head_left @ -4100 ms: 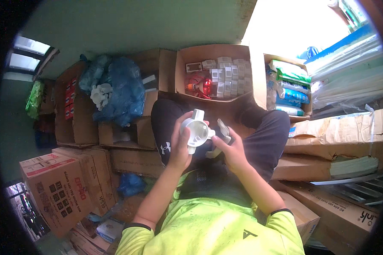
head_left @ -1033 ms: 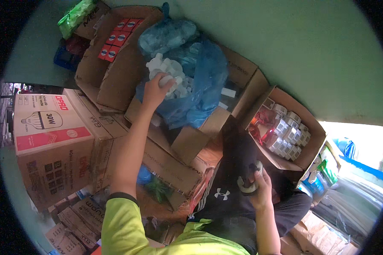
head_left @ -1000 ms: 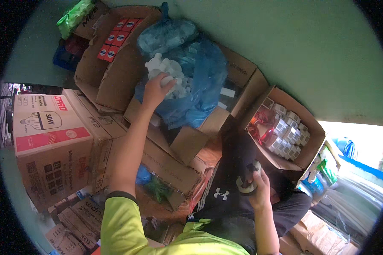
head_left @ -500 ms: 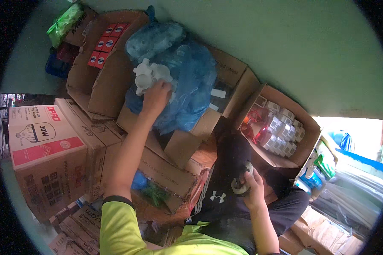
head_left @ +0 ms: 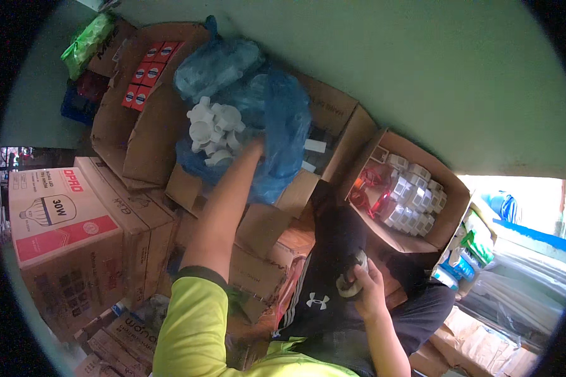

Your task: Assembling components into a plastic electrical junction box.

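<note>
The white plastic pipe fittings lie heaped in the mouth of a blue plastic bag, which sits in an open cardboard box. The left hand reaches into that bag just beside the heap, on its right; the fingers are buried in the blue plastic, so I cannot tell whether they are curled around anything. The left forearm runs down from the bag to a yellow-green sleeve.

Well below and to the right of the bag, the right hand is closed around a single white fitting, held over the person's lap against black shorts.

To the right of the bag stands another open carton packed with small white-and-grey boxed items and some red ones. Above and left of the bag, a row of small red-and-white packets fills the far end of the box, with a green packet beyond them. Left of the bag, nearer the person, stands a closed carton with a light-bulb picture. More flattened and stacked cardboard lies around the person's legs.
</note>
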`<state>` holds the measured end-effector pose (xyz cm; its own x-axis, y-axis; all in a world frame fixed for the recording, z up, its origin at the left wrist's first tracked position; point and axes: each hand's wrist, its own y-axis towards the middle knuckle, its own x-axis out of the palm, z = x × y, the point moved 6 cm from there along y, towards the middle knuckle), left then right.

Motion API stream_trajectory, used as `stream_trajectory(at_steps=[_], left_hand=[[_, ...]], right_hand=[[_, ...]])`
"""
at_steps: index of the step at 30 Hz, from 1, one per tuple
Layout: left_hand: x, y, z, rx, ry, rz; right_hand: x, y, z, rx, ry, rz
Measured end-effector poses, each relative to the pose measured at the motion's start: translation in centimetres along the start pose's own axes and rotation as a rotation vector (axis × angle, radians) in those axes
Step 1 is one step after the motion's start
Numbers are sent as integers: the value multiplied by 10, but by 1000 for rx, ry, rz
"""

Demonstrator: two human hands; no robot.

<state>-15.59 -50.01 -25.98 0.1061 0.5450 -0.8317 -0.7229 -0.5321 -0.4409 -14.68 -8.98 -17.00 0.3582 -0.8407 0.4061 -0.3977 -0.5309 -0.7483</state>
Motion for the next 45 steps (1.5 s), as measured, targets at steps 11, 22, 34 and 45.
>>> stream_trajectory(at_steps=[11,22,34,45], left_hand=[[8,11,8,-87,-51,79],[-24,19,-49,-141,-67,199],[-165,-129,-99,-264,-460,603],[-92,-287,104,173,-1786,289]], right_hand=[[-7,2,-3,34,-13,23],[-10,-14,-7,-8,76,2],[-16,-65,-18,-102,74,-73],[-21,-145,-75,-401,565,-503]])
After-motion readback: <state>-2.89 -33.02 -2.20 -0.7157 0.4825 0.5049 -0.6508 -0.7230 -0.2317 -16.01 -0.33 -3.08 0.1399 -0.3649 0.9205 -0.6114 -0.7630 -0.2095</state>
